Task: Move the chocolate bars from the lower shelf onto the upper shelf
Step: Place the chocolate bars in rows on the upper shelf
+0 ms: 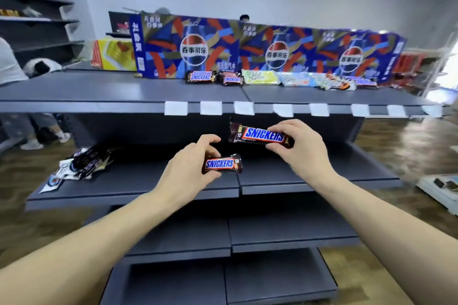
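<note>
Nearest the camera, two bare forearms reach forward over the dark grey shelving. The left hand (190,168) pinches a short Snickers bar (222,164) between thumb and curled fingers, holding it in the air above the lower shelf (309,176). The right hand (301,146), a little higher and apart from the left, grips a longer Snickers bar (261,135) by its right end, the bar lying level with its label facing the camera, just below the front edge of the upper shelf (99,93).

On the left part of the lower shelf lies a loose heap of dark and white wrapped bars (79,166), too blurred to read.

A row of white price tags (210,108) runs along the upper shelf's front lip. Further back on that shelf a line of bars rests side by side: two Snickers stacks (213,77) at the left, then pale green, light blue and mixed wrappers (297,79) to the right. Behind them, touching or just beside the row, stand large blue Pepsi cartons (267,49), with a yellow box (114,54) to their left.
</note>
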